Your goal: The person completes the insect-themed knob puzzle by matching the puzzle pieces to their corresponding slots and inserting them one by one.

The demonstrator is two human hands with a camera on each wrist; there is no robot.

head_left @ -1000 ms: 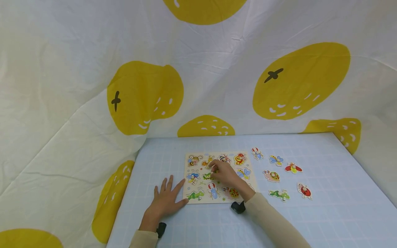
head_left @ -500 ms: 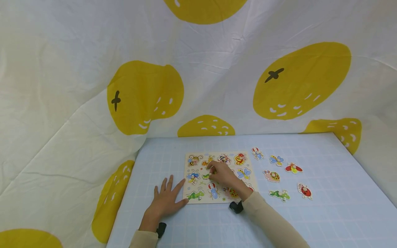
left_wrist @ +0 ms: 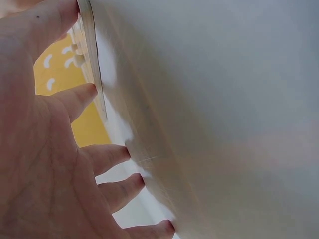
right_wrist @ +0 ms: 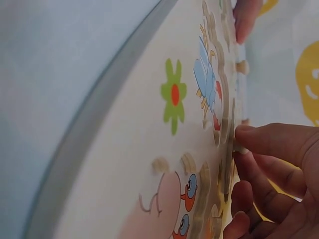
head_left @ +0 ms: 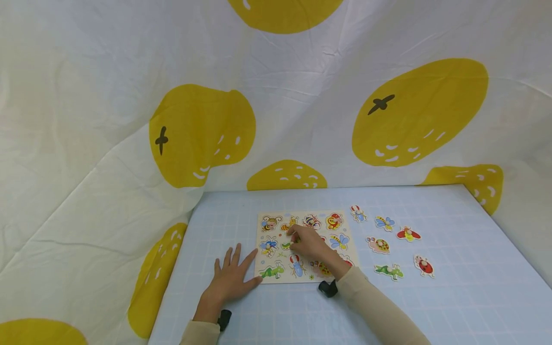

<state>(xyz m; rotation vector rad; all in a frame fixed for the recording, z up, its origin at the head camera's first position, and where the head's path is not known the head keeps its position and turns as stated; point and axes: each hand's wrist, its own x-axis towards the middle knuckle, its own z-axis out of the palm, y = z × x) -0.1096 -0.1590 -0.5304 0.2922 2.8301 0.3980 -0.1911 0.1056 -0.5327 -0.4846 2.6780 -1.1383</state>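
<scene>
The step in hand looks to be seating a green piece [head_left: 286, 246] in the puzzle board [head_left: 286, 279], low centre of the frame: the right hand [head_left: 309, 242] pinches its knob between thumb and finger, and the next move likely calls for a small turn, then pressing. The left hand [head_left: 233, 279], fingers spread, steadies the board's lower-left edge. Right of it lie a beetle [head_left: 358, 213], bee [head_left: 385, 223], red-winged bug [head_left: 408, 234], snail [head_left: 378, 245], grasshopper [head_left: 389, 271] and ladybug [head_left: 424, 266]; the right hand hides the slot's fit.
</scene>
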